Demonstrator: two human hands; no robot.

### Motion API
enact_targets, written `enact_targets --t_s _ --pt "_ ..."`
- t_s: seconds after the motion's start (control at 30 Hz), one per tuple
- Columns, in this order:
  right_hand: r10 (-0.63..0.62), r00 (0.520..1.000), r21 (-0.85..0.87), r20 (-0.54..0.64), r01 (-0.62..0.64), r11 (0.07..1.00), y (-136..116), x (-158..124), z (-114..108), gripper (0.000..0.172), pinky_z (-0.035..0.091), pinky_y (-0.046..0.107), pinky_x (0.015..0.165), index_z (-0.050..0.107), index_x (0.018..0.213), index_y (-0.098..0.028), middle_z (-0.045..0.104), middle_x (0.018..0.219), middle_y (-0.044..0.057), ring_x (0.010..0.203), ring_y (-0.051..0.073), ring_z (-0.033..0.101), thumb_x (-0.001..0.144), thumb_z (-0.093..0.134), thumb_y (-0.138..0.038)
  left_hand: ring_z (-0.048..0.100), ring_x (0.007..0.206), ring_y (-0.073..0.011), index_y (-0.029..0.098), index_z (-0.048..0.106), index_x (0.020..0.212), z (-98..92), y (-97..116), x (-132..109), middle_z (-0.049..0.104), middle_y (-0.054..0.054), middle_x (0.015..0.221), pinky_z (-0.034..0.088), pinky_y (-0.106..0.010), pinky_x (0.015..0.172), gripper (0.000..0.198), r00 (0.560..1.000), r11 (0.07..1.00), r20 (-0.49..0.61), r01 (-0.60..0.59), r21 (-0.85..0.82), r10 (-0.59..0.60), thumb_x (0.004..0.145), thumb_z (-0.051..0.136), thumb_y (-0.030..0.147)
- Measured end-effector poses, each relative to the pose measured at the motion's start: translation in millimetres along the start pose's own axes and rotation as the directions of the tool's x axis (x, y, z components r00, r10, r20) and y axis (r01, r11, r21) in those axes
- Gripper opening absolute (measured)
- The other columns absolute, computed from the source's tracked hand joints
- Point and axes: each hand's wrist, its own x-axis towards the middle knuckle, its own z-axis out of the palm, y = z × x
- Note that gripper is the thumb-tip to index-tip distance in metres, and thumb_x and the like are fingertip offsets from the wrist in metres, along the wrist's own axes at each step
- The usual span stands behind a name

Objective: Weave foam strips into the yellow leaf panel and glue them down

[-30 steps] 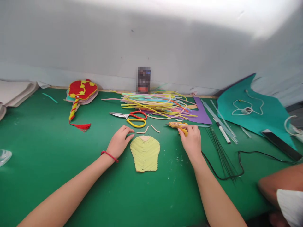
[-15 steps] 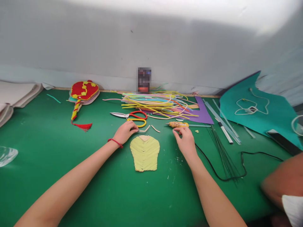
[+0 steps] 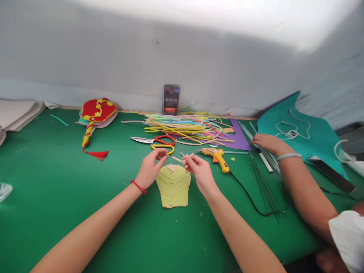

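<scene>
Midway between the table's (image 3: pixel 57 189) side edges, the left hand (image 3: pixel 148 169) hovers half-curled, its grip impossible to tell, over the yellow woven piece (image 3: pixel 173 185). The right hand (image 3: pixel 200 172) pinches short beige strips (image 3: pixel 185 156); a glue gun (image 3: pixel 216 154) lies near.

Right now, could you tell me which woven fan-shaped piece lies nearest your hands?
The plain pale yellow woven piece, under the left hand and the right hand pinching a short beige strip; the red tasselled fan lies far left.
</scene>
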Motion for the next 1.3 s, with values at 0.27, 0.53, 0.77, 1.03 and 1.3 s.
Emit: enact_targets --t_s 0.27,0.53,0.77,1.03,1.3 --pt "-0.057 0.986 0.009 0.154 0.056 0.998 26 -2 4 0.028 0.042 0.022 0.048 0.066 0.072 -0.017 0.059 0.063 0.000 0.055 0.009 0.050 0.070 0.065 -0.045 0.064 0.072 -0.0166 0.015 0.060 0.080 15.1 2 -5 0.067 -0.004 0.075 0.052 -0.031 0.072 0.025 0.933 0.866 0.241 0.343 -0.364 -0.268 0.066 0.069 0.034" --pt "-0.084 0.995 -0.015 0.054 0.085 0.996 21 2 -4 0.027 0.045 0.023 0.049 0.064 0.071 -0.018 0.059 0.062 0.000 0.055 0.010 0.051 0.070 0.065 -0.045 0.065 0.076 -0.0177 0.015 0.061 0.086 5.6 1 0 0.068 -0.005 0.082 0.052 -0.032 0.076 0.032 0.943 0.864 0.051 0.321 -0.388 -0.328 0.065 0.069 0.038" --pt "-0.041 0.974 0.025 0.222 0.036 0.999 22 -3 -1 0.024 0.047 0.023 0.050 0.060 0.073 -0.018 0.063 0.066 0.000 0.058 0.011 0.056 0.074 0.064 -0.042 0.064 0.066 -0.0161 0.016 0.059 0.069 13.8 5 -9 0.067 -0.002 0.067 0.052 -0.030 0.069 0.022 0.916 0.856 0.237 0.390 -0.340 -0.323 0.069 0.065 0.037" --pt "0.007 0.978 0.050 0.210 -0.018 0.999 15 1 -10 0.024 0.050 0.024 0.056 0.056 0.073 -0.018 0.064 0.064 -0.002 0.057 0.010 0.057 0.070 0.069 -0.038 0.061 0.065 -0.0144 0.016 0.059 0.068 5.2 12 -5 0.064 -0.002 0.066 0.049 -0.028 0.068 0.020 0.920 0.888 0.292 0.348 -0.301 -0.261 0.071 0.062 0.035" --pt "0.018 0.993 -0.002 0.116 -0.018 1.000 11 9 -21 0.024 0.052 0.025 0.060 0.061 0.075 -0.017 0.066 0.067 0.000 0.058 0.009 0.058 0.067 0.071 -0.037 0.062 0.071 -0.0145 0.016 0.059 0.076 -2.0 7 -1 0.066 -0.002 0.071 0.048 -0.027 0.073 0.019 0.907 0.913 0.342 0.336 -0.230 -0.247 0.076 0.056 0.034"
